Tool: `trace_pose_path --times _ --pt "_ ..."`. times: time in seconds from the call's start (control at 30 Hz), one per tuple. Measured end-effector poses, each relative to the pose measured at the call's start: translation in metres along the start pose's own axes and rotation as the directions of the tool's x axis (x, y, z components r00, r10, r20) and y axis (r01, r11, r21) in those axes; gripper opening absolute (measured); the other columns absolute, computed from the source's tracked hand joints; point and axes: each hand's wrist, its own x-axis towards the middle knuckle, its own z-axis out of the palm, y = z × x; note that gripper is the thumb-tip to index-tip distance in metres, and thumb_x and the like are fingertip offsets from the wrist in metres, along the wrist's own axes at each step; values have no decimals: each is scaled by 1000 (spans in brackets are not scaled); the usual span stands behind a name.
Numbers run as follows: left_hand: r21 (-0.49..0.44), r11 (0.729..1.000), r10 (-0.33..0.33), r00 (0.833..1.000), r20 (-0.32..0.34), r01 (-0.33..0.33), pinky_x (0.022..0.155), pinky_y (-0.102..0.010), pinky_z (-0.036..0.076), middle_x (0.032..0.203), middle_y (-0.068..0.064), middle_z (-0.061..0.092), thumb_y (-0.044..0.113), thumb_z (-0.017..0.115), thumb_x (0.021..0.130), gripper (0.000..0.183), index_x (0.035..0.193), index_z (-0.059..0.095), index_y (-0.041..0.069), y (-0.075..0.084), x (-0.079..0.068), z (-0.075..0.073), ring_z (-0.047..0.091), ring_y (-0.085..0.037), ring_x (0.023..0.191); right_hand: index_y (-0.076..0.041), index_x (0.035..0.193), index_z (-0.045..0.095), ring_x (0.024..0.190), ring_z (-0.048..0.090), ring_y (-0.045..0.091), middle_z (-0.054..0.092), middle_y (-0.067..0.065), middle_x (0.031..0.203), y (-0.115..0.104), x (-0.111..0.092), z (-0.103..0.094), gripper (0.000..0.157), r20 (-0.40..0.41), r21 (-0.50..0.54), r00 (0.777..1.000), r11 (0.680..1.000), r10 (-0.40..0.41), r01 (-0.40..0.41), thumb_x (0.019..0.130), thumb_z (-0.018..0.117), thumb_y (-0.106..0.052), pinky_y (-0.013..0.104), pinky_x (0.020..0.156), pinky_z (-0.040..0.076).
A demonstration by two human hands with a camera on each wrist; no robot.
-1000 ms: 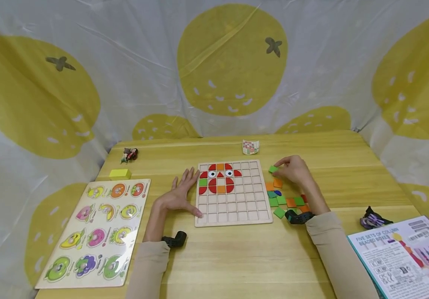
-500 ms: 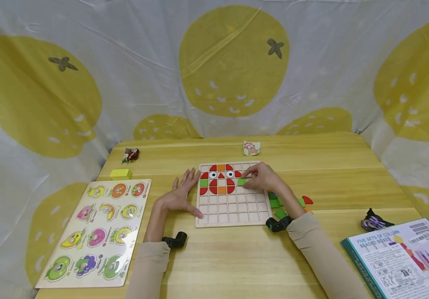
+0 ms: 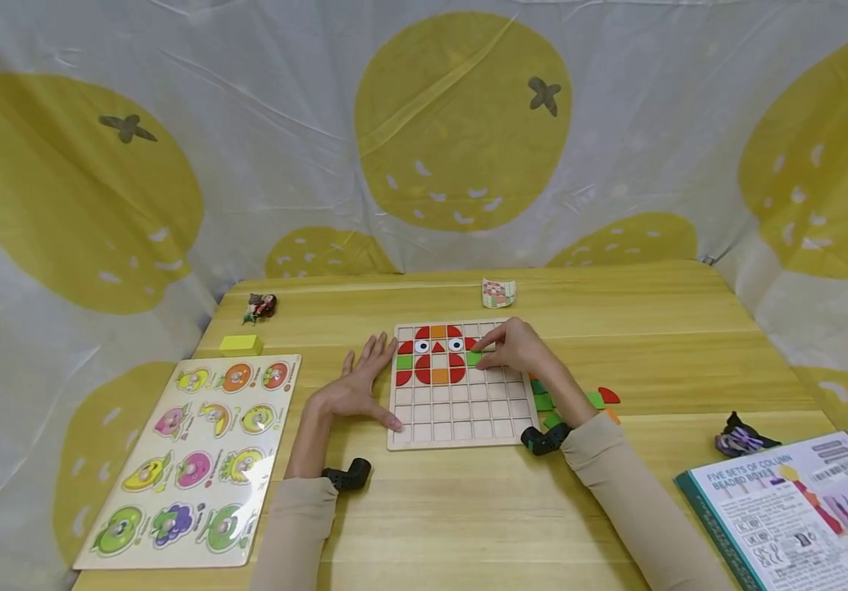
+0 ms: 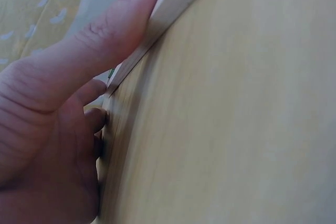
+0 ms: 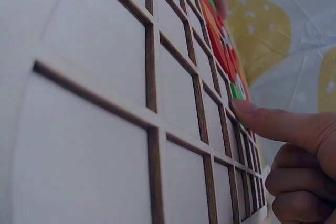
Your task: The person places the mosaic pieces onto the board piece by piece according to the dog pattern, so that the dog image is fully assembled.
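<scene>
A wooden grid board lies flat on the table, with red, orange, green and eye-printed pieces set in its upper left cells. My left hand rests spread along the board's left edge, thumb on its lower left corner. Over the board's upper right part, my right hand pinches a green square tile at a cell just right of the red pieces. In the right wrist view the thumb presses on that green tile, other fingers curled. The left wrist view shows my thumb on the board's side edge.
Loose tiles lie right of the board, partly under my right forearm. A small pattern card is behind it. A fruit puzzle and yellow block lie left; a box and dark purple-and-black item lie right.
My right hand has carried the green tile left from the loose pile onto the board, and the tile now sits closer to the red pieces. My left hand has stayed in place.
</scene>
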Motion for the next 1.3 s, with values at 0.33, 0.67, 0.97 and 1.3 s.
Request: trace_pose_path --times 0.33,0.67,0.97,1.3 --pt "4 1000 3 1000 5 -3 117 -61 -14 163 -10 -13 48 91 55 140 157 1 16 1 0 1 -17 -32 150 -15 111 74 54 28 14 37 -2 56 8 -11 -15 28 28 47 997 996 -72 71 83 76 -18 24 51 25" --pt "-22 1000 4 1000 3 -4 116 -61 -16 163 -12 -13 45 91 54 140 157 1 14 3 -1 -1 -18 -33 150 -9 107 74 46 25 11 30 -5 50 40 -55 -67 25 -30 13 999 1000 15 -14 85 74 -19 25 47 25" --pt "-10 1000 0 1000 19 0 117 -60 -15 163 -10 -14 50 90 54 141 157 0 17 2 -1 -1 -18 -31 150 0 104 74 45 24 7 42 -5 52 60 -87 -89 26 33 26 993 993 113 -114 81 76 -12 23 47 28" --pt "-34 999 11 1000 10 -10 116 -60 -17 163 -11 -13 47 91 54 140 157 2 16 2 1 0 -18 -32 150 -5 99 75 65 34 13 68 -9 76 78 -104 -127 33 115 -111 933 938 341 -329 73 83 -23 27 55 24"
